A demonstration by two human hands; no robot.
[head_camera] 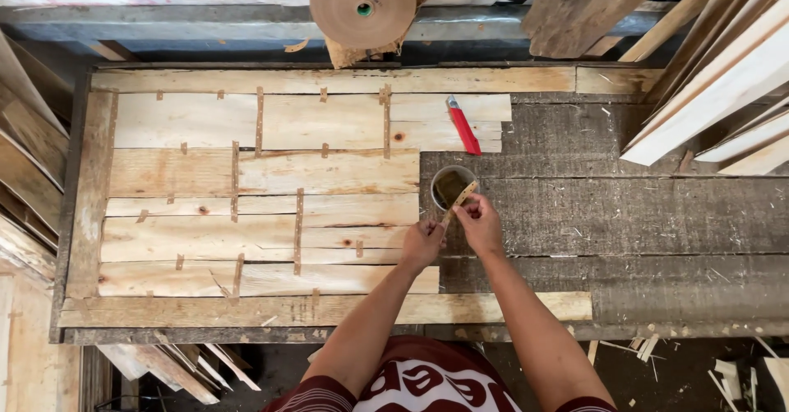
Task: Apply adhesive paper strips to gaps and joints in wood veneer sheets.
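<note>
Pale veneer sheets (263, 190) look like thin, rough, matt wood; at 12 o'clock the roll (363, 5) is matt brown paper, and the red cutter (463, 126) is glossy plastic.

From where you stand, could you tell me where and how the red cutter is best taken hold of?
Grip the red cutter across its handle near the middle, pinching the two long sides from above. It lies flat on the veneer sheets, angled with its pale tip toward the far edge, nothing crowding it. The right hand, now holding a tape strip over the cup, is probably nearest.

cup (451, 184) right of veneer sheets (263, 190), cutter (463, 126) behind
</note>
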